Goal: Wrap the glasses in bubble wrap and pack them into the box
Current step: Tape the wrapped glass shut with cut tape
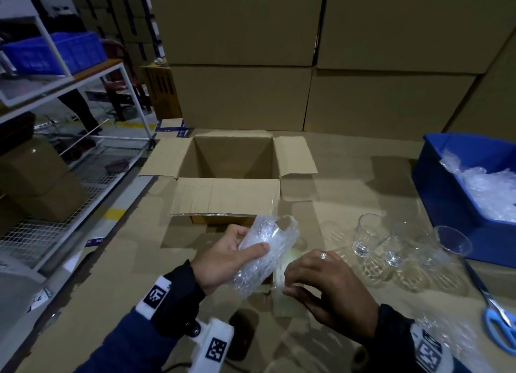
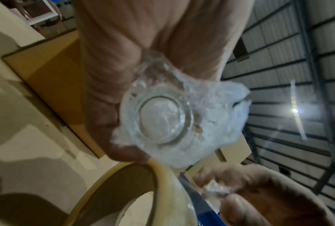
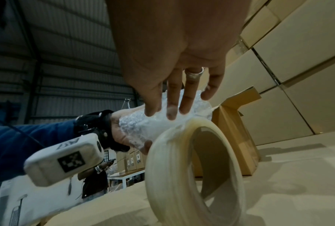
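Observation:
My left hand grips a glass rolled in bubble wrap, tilted just above the table in front of the open cardboard box. The left wrist view looks straight at the glass's round base with wrap bunched around it. A roll of clear tape stands on edge under the bundle, and a strand of tape runs from it up to the wrap. My right hand reaches over the roll with straight fingers, their tips on the wrap. Several bare glasses stand to the right.
A blue bin with bubble wrap sits at the right edge. Blue-handled scissors and a loose piece of wrap lie near my right wrist. Stacked cartons wall off the back. Shelving stands on the left.

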{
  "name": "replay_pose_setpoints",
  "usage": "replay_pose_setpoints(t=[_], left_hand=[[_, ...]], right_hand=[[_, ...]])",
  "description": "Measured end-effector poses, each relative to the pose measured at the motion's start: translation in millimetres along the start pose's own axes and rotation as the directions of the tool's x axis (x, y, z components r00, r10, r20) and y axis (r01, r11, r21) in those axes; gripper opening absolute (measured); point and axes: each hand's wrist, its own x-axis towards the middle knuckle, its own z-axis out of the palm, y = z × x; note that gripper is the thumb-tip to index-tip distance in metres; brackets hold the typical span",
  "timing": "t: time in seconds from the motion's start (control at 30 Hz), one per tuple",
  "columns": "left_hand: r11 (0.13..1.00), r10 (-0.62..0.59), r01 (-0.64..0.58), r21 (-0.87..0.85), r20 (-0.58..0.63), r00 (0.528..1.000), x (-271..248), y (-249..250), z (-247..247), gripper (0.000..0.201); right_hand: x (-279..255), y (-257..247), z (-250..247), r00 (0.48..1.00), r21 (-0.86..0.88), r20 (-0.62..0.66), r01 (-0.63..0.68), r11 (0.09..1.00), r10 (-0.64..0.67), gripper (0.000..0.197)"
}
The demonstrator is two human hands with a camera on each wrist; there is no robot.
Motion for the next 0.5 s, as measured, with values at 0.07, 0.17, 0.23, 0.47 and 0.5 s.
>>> replay_pose_setpoints(t=[0.07,0.17,0.23,0.47,0.5], left_hand=[[0.998,0.028,-0.028,0.06,0.009,1.0,3,1,1,0.06],[0.978,0.074,-0.075,0.192,0.014,0.997,6,7,2,0.059],[0.97,0.093,-0.097,0.225,0.029,0.995,9,10,1,0.049],[0.936,0.143,-0.175,0.304,0.122,0.982,10,16,-4,0.048],[0.929,0.147,-0.184,0.321,0.136,0.98,10,17,-5,0.049]], right_hand=[[1,-2,-1,1.0,-0.038,-0.026,-0.002,0.999,0.001,0.007],[3,-7,-5,0.995,-0.11,-0.098,-0.01,0.994,-0.001,0.003],[4,-8,-5,0.994,-0.157,-0.108,-0.01,0.988,-0.008,0.004],[7,-2,-2,0.992,-0.224,-0.12,0.001,0.975,-0.028,0.018],[7,-1,-2,0.99,-0.234,-0.131,0.016,0.972,-0.047,0.02]])
